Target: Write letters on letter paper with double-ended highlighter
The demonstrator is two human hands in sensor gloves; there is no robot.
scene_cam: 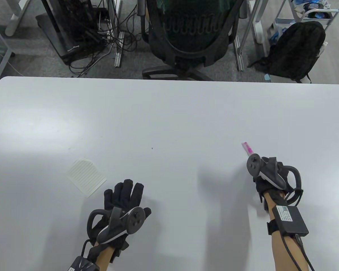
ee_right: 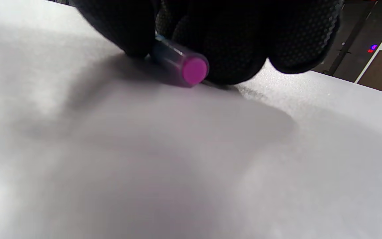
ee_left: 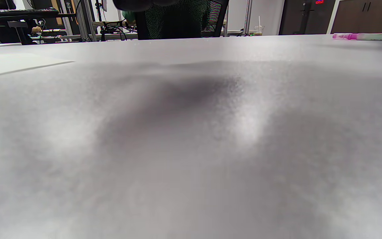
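Note:
A small sheet of lined letter paper (scene_cam: 86,176) lies on the white table (scene_cam: 169,113) at the front left; its edge shows in the left wrist view as letter paper (ee_left: 15,63). My left hand (scene_cam: 124,197) lies flat, fingers straight, just right of the paper and apart from it. A pink double-ended highlighter (scene_cam: 248,148) lies on the table at the right, and my right hand (scene_cam: 264,172) has its fingers curled round it. In the right wrist view the highlighter (ee_right: 184,66) points its pink end cap toward the camera under my fingers (ee_right: 124,26). The left wrist view shows the highlighter (ee_left: 360,36) far right.
Beyond the table's far edge stand a black office chair (scene_cam: 192,36), a tangle of cables (scene_cam: 101,42) and a black backpack (scene_cam: 296,50) on the floor. A tiny dark speck (scene_cam: 152,148) marks the middle of the table.

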